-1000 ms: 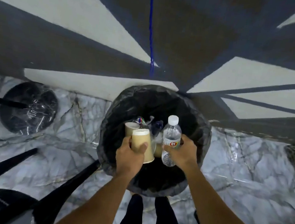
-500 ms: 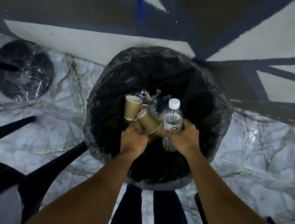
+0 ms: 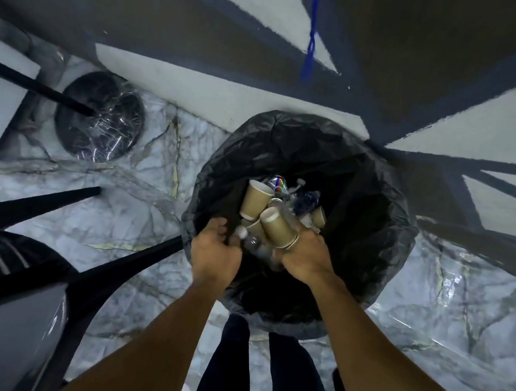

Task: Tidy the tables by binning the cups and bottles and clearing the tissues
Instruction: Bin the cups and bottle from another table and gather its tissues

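A bin lined with a black bag (image 3: 375, 245) stands on the marble floor below me. Inside lie several brown paper cups and some bottles. One cup (image 3: 255, 200) sits upright-ish at the left of the pile. Another brown cup (image 3: 278, 228) lies tilted just in front of my right hand (image 3: 306, 256). A clear water bottle (image 3: 254, 244) is tipped sideways, cap to the left, with its base at my right hand, which curls round it. My left hand (image 3: 215, 254) hovers over the bin's near-left rim with loose fingers, holding nothing.
Black chair legs (image 3: 127, 263) slant in from the left, close to the bin. A round black table base (image 3: 100, 117) wrapped in plastic stands further left. The patterned wall runs behind the bin, with a blue cord (image 3: 310, 43) hanging down it. My legs are just below the bin.
My left hand let go of the brown cups, which dropped into the bin. My right hand tipped the water bottle from upright onto its side, lower in the bin.
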A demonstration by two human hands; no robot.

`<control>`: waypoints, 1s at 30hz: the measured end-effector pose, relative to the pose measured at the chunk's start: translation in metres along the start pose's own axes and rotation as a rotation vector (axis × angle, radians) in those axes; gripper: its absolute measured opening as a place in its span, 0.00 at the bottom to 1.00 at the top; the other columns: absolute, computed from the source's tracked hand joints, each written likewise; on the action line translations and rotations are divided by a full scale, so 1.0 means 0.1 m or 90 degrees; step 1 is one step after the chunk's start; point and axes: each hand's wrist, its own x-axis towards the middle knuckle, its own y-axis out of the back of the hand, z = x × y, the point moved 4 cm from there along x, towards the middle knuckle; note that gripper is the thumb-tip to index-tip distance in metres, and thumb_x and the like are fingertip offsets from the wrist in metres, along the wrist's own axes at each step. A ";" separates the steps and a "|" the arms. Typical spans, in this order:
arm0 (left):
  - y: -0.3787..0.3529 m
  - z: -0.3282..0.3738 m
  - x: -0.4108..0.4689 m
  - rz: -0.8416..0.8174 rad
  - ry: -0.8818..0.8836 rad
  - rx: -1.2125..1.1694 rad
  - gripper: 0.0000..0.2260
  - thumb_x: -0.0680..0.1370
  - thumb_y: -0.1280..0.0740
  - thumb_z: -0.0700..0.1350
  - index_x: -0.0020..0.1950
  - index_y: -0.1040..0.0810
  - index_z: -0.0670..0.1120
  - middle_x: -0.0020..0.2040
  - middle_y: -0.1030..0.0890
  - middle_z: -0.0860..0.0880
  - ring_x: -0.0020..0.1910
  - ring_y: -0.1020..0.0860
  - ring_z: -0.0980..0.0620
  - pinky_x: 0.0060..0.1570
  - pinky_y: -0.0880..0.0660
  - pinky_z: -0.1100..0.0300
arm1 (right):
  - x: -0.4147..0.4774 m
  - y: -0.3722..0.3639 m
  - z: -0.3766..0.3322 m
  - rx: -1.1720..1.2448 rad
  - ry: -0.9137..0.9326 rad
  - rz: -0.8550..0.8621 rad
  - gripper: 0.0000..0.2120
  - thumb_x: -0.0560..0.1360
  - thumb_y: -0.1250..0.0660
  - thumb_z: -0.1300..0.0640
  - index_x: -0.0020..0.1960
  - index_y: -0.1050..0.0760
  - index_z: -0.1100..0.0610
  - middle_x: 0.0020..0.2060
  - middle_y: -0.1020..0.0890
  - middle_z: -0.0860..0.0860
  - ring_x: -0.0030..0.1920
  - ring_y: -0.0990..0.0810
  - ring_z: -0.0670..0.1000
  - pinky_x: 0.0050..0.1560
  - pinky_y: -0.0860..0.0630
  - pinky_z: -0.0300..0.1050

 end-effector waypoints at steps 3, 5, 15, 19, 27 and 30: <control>0.32 0.11 -0.25 -0.038 -0.056 0.078 0.16 0.75 0.28 0.41 0.63 0.21 0.43 0.52 0.16 0.44 0.53 0.19 0.45 0.56 0.24 0.58 | -0.34 0.11 -0.30 -0.077 0.054 -0.029 0.24 0.64 0.29 0.40 0.57 0.25 0.47 0.52 0.18 0.51 0.57 0.20 0.58 0.56 0.22 0.54; 0.57 0.22 -0.40 -0.056 -0.064 0.077 0.17 0.75 0.29 0.41 0.63 0.21 0.43 0.54 0.17 0.43 0.54 0.19 0.45 0.55 0.25 0.60 | -0.64 0.20 -0.57 -0.122 0.108 -0.035 0.19 0.67 0.28 0.43 0.55 0.24 0.49 0.52 0.18 0.53 0.56 0.21 0.59 0.56 0.23 0.52; 2.19 0.27 -1.24 0.002 -0.096 0.053 0.17 0.76 0.31 0.44 0.64 0.22 0.45 0.56 0.18 0.46 0.53 0.20 0.46 0.52 0.23 0.56 | -2.21 0.27 -1.90 -0.181 0.288 -0.037 0.12 0.71 0.30 0.53 0.54 0.21 0.52 0.51 0.18 0.51 0.53 0.20 0.55 0.52 0.22 0.47; 3.00 -0.14 -1.65 0.083 -0.121 0.054 0.16 0.74 0.34 0.41 0.62 0.21 0.46 0.57 0.19 0.47 0.54 0.21 0.45 0.52 0.24 0.55 | -2.88 -0.10 -2.53 -0.235 0.375 -0.024 0.12 0.69 0.31 0.53 0.53 0.21 0.51 0.53 0.17 0.52 0.55 0.20 0.56 0.52 0.22 0.47; 4.63 -1.68 -2.69 0.269 -0.064 0.059 0.16 0.76 0.32 0.45 0.63 0.22 0.45 0.59 0.20 0.46 0.59 0.23 0.45 0.58 0.26 0.53 | -4.36 -1.49 -3.63 -0.350 0.604 -0.044 0.17 0.72 0.28 0.50 0.60 0.21 0.51 0.58 0.18 0.50 0.58 0.21 0.54 0.56 0.23 0.48; 5.11 -2.29 -3.11 0.318 0.009 0.032 0.14 0.75 0.32 0.45 0.60 0.22 0.44 0.58 0.20 0.46 0.57 0.22 0.44 0.56 0.25 0.53 | -4.90 -2.08 -3.93 -0.403 0.673 -0.102 0.20 0.73 0.28 0.49 0.64 0.23 0.51 0.62 0.20 0.49 0.60 0.21 0.53 0.60 0.23 0.50</control>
